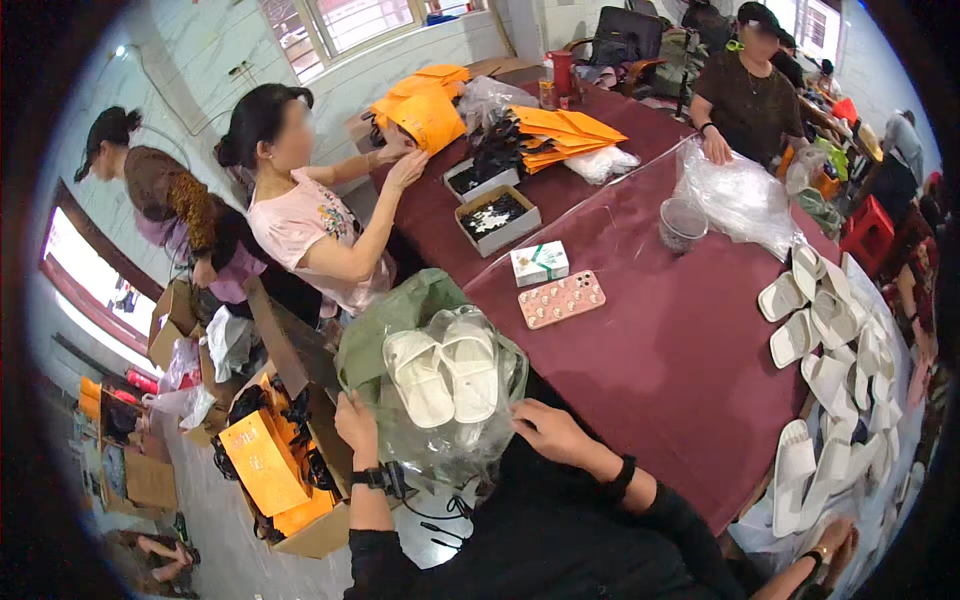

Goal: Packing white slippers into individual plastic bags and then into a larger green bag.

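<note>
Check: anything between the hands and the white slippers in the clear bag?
Only the clear bag itself. The left hand and right hand grip its film on either side; the white slippers sit inside, behind the plastic. Nothing else intervenes.

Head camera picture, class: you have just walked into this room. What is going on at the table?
The person wearing the camera holds a clear plastic bag containing a pair of white slippers, the left hand and right hand each gripping an edge. More white slippers lie along the dark red table at the right. Across it, a person in pink handles orange bags, and another sits by a heap of clear bags.
</note>
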Motion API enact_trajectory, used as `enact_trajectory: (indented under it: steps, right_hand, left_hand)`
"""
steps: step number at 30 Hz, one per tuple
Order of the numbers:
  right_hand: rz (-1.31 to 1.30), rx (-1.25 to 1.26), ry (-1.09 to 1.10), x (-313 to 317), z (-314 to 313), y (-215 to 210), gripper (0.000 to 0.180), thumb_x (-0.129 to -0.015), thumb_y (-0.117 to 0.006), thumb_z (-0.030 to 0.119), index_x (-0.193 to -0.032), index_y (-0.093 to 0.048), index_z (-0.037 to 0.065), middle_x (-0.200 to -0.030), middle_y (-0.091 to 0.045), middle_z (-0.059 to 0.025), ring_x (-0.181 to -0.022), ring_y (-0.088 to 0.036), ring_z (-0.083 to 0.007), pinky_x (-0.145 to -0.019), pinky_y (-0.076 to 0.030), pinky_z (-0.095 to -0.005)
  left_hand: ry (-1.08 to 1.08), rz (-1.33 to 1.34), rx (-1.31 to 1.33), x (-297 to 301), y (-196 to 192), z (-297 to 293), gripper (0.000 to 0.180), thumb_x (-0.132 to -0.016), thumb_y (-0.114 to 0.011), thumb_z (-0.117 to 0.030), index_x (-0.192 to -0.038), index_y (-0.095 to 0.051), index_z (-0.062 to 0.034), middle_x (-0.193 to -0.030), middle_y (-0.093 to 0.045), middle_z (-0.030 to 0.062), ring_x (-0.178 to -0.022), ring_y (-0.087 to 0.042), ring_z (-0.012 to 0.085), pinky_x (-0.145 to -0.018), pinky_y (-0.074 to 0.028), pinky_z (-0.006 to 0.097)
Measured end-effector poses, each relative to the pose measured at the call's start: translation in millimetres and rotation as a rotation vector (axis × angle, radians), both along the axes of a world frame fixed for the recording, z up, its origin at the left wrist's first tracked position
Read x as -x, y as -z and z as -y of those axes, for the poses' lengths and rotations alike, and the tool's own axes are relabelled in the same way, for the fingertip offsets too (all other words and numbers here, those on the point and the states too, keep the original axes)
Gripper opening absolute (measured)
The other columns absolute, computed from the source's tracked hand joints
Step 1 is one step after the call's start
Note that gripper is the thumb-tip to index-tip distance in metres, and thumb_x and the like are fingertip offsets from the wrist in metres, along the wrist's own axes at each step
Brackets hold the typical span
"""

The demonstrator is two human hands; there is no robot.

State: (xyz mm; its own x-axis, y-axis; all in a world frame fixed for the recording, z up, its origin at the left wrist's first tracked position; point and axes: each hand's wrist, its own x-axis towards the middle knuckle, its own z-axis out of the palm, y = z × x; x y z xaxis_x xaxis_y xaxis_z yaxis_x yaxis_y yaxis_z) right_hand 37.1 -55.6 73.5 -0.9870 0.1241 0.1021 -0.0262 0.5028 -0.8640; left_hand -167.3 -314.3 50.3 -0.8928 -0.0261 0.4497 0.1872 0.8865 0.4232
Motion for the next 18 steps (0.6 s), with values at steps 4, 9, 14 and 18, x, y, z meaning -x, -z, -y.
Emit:
enact_trajectory:
  steps: [4,9,14,18]
  right_hand:
    - [-0.087,0.028,-0.033,21.4,19.2,14.8,0.023,-0.088,-0.047,0.019,-0.100,-0.046,0.000,-0.113,-0.050,-0.0192,-0.093,-0.054,-0.0381,-0.077,-0.045,-0.0418]
    - [0.143,-0.066,-0.108,40.4,15.8,37.1,0.045,-0.087,-0.051,0.023,-0.123,-0.039,0.000,-0.125,-0.045,-0.0181,-0.106,-0.050,-0.0344,-0.088,-0.042,-0.0376]
    - [0.101,-0.398,-0.313,49.7,26.1,44.9,0.059,-0.080,-0.058,0.031,-0.127,-0.038,0.002,-0.135,-0.035,-0.0153,-0.124,-0.033,-0.0319,-0.099,-0.031,-0.0444]
    - [0.029,-0.525,-0.354,47.9,26.4,62.2,0.067,-0.076,-0.061,0.036,-0.129,-0.036,0.005,-0.138,-0.032,-0.0146,-0.127,-0.028,-0.0322,-0.100,-0.027,-0.0470]
  left_hand:
    - [0.034,0.041,-0.031,-6.0,1.8,19.0,0.020,-0.085,-0.048,-0.009,-0.100,-0.054,0.0032,-0.087,-0.060,0.0220,-0.079,-0.056,0.0393,-0.067,-0.043,0.042]
    - [0.061,-0.199,-0.207,-6.7,-27.4,11.1,0.024,-0.082,-0.045,0.000,-0.104,-0.054,0.0038,-0.091,-0.060,0.0209,-0.085,-0.056,0.0356,-0.073,-0.043,0.038]
    - [0.076,-0.176,-0.383,-5.6,-27.6,22.2,0.024,-0.081,-0.046,0.001,-0.103,-0.053,0.0044,-0.088,-0.060,0.0199,-0.077,-0.056,0.0330,-0.071,-0.043,0.036]
    - [0.123,-0.163,-0.368,-21.8,-42.7,11.0,0.021,-0.078,-0.040,0.005,-0.096,-0.052,0.0056,-0.086,-0.057,0.0182,-0.071,-0.052,0.0282,-0.068,-0.042,0.030]
